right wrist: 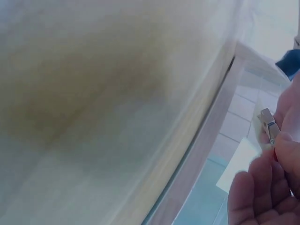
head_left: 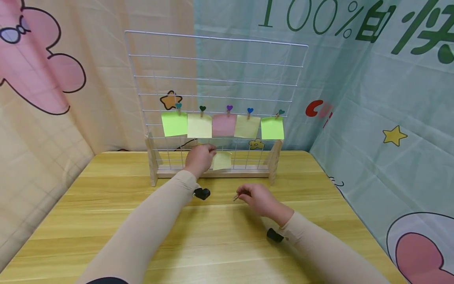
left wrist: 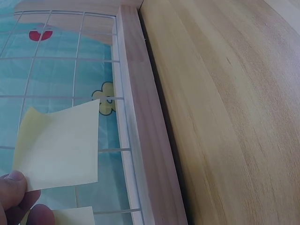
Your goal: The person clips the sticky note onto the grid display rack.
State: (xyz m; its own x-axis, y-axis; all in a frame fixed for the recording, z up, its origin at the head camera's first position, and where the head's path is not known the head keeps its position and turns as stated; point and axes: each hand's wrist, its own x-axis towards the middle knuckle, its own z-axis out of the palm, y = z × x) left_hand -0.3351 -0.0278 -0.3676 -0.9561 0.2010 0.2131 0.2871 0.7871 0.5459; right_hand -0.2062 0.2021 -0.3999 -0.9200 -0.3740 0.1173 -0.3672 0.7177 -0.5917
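Note:
My left hand [head_left: 200, 157] is at the lower part of a white wire grid [head_left: 227, 81], pinching a pale yellow sticky note [head_left: 222, 161] by its edge. In the left wrist view, the thumb [left wrist: 15, 187] lies on the note's corner, and a second pale paper [left wrist: 75, 216] shows partly behind a fingertip. Lower and to the right, above the table, my right hand [head_left: 260, 201] pinches a small clothespin [right wrist: 269, 124] between thumb and finger. Most of the clothespin's far end is hidden by the fingers.
A row of sticky notes, green [head_left: 174, 124], yellow [head_left: 200, 126], pink [head_left: 224, 125] and others, hangs on the grid from heart-topped clothespins [head_left: 229, 108]. The grid stands in a wooden base [head_left: 213, 173] on a wooden table [head_left: 220, 236]. Printed curtains [head_left: 354, 118] surround it.

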